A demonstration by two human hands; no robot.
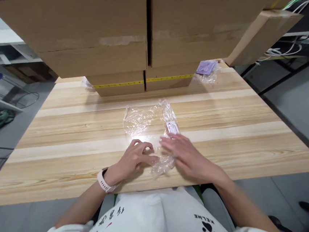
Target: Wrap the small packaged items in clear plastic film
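A sheet of clear bubble wrap [143, 120] lies spread on the wooden table in front of me, its right side folded into a crumpled strip. Inside that strip is a small flat item with a white and red label [172, 127]; its kind cannot be made out. My left hand [135, 159], with a pale watch band on the wrist, rests at the near edge of the wrap. Its fingers are bent, with a gap between forefinger and thumb. My right hand [187, 155] lies over the strip just below the label, fingers stretched out and slightly blurred.
Large cardboard boxes [96, 34] are stacked along the table's far side, with a yellow measuring tape [169, 78] across their lower part. A purple packet [206, 67] in clear plastic sits at the far right. The wooden table [59, 139] ends close to my body.
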